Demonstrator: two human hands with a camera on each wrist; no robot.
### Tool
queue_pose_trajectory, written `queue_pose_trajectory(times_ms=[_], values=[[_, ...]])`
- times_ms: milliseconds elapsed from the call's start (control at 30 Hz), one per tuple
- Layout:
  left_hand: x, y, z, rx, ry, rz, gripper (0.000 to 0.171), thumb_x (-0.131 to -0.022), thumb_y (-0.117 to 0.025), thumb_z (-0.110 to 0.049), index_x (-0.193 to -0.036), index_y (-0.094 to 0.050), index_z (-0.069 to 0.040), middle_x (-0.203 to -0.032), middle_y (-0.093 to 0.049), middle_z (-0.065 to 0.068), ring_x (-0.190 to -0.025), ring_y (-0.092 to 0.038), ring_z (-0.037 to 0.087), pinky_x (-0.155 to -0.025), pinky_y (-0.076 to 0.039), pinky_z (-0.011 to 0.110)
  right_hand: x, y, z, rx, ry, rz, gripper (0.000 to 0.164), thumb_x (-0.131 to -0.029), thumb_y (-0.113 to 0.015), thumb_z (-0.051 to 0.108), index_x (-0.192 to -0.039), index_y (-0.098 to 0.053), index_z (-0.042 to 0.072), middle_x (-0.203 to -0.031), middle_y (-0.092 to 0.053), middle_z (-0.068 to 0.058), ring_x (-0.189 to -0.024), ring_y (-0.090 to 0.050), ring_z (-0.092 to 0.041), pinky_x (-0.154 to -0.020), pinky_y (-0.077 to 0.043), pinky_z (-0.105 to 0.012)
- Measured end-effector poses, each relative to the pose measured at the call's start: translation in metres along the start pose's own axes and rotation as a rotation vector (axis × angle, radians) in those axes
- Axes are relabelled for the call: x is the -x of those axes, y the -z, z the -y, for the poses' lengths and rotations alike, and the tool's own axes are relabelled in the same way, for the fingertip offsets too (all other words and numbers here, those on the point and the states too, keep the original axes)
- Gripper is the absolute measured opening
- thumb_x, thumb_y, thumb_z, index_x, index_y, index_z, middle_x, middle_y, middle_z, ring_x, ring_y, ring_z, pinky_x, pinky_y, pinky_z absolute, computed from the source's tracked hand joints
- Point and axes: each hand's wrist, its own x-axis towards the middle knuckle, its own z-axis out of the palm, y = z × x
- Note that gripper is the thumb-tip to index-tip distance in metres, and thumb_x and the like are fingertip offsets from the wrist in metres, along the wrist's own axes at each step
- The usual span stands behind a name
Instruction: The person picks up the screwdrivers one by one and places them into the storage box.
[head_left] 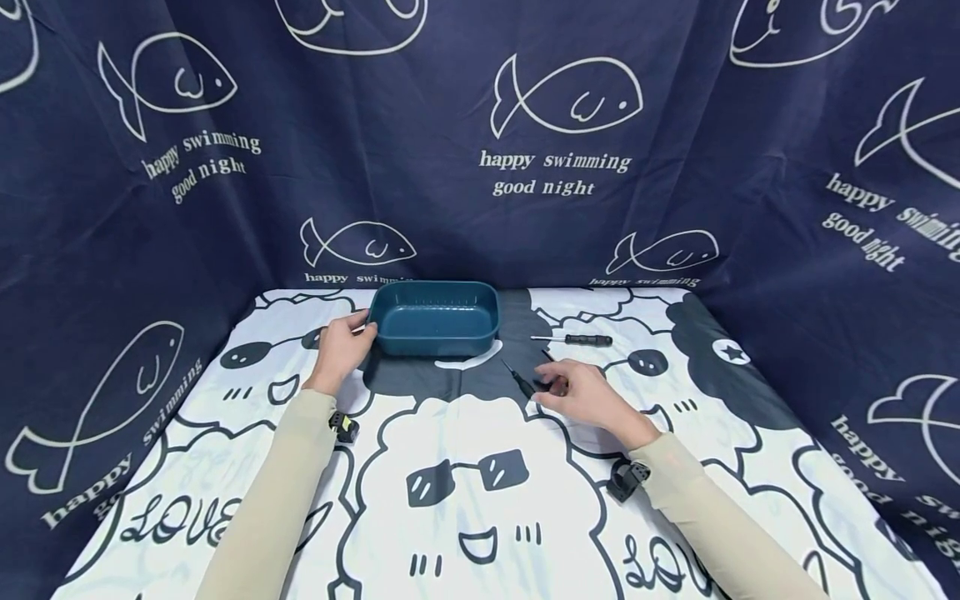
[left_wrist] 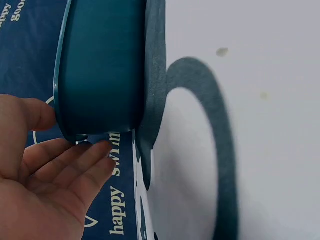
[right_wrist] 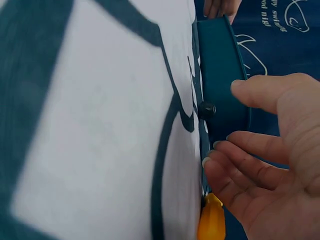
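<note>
A dark teal rectangular bin (head_left: 438, 345) sits at the far side of the table. My left hand (head_left: 347, 346) holds its left end, thumb on the rim and fingers against the outside of the end wall. Nearer to me, my right hand (head_left: 581, 396) is over the cloth with thumb and fingers spread apart, nothing between them. Just left of its fingertips lies a small screwdriver (head_left: 522, 385) with a dark handle. In the right wrist view, a yellow object (right_wrist: 212, 222) shows below the fingers, partly hidden; its kind I cannot tell.
Another screwdriver (head_left: 588, 340), black-handled with a metal shaft, lies right of the bin, beyond my right hand. A cartoon-print cloth (head_left: 465, 433) covers the table. Navy fish-print curtains (head_left: 555, 225) hang close behind and along both sides.
</note>
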Motion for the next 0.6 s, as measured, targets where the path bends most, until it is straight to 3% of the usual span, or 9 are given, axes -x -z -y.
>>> queue_pose_trajectory(times_ms=[267,600], values=[[0.001,-0.002,-0.002,0.009,-0.002,-0.012,0.048,-0.103,-0.06,-0.024,-0.147,-0.057,-0.004,-0.135,-0.067,0.018,-0.118,-0.069,0.035,-0.103,-0.054,0.05,-0.004,-0.005,0.0,-0.001,-0.045,0.04,0.038,-0.087,-0.082,0.024,-0.12,-0.076,0.006,-0.091,-0.074,0.003,-0.078,-0.067,-0.007,-0.072,-0.056,-0.028],[0.001,-0.003,-0.001,0.01,0.009,-0.007,0.049,-0.104,-0.059,-0.025,-0.147,-0.056,-0.003,-0.135,-0.066,0.019,-0.121,-0.068,0.035,-0.102,-0.055,0.05,-0.009,-0.011,0.0,-0.019,-0.107,0.047,0.033,-0.086,-0.083,0.025,-0.114,-0.078,0.009,-0.086,-0.072,0.008,-0.075,-0.065,-0.005,-0.07,-0.054,-0.026]])
